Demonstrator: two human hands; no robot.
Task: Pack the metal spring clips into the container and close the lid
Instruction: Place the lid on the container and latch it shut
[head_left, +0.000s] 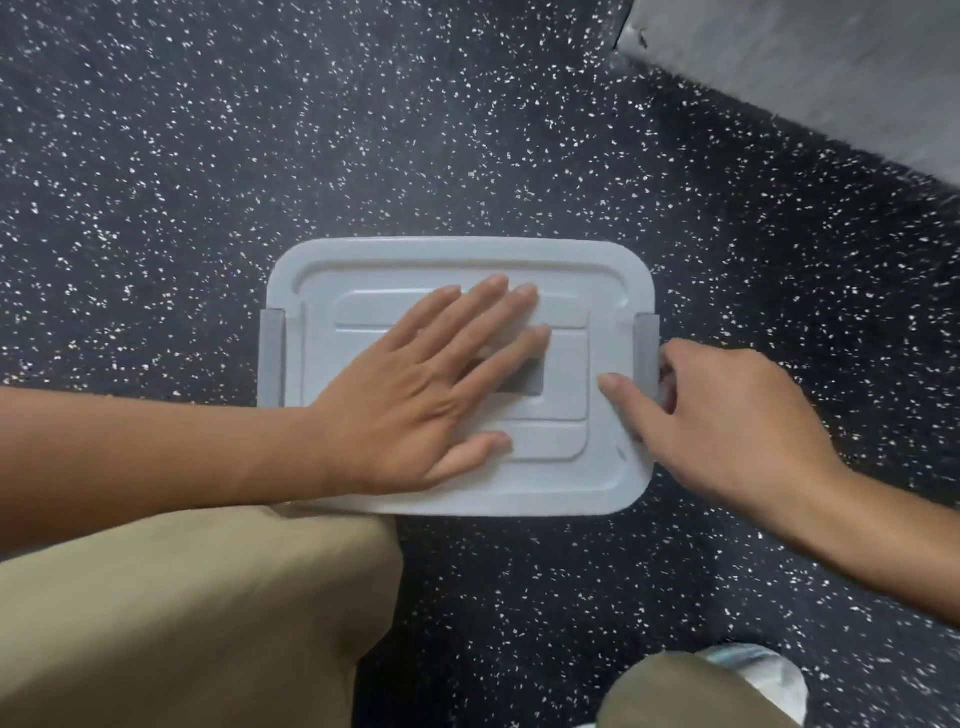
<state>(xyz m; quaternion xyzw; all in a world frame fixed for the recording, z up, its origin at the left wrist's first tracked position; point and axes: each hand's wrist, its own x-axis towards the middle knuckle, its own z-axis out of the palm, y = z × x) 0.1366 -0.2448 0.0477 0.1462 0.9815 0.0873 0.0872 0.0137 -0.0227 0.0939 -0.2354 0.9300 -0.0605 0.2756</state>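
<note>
A pale grey plastic container (618, 488) sits on the dark speckled floor with its white lid (405, 270) lying on top. My left hand (431, 384) lies flat on the middle of the lid, fingers spread. My right hand (722, 410) is at the container's right side: its thumb rests on the lid's edge and its fingers curl around the grey right latch (647, 348). A matching grey latch (272, 358) sits on the left side. No metal spring clips are visible; the lid hides the inside.
The floor (208, 182) is black rubber with white flecks all around. A grey wall base (831, 78) runs across the top right corner. My knees in khaki trousers (208, 623) fill the lower left and bottom, touching the container's near edge.
</note>
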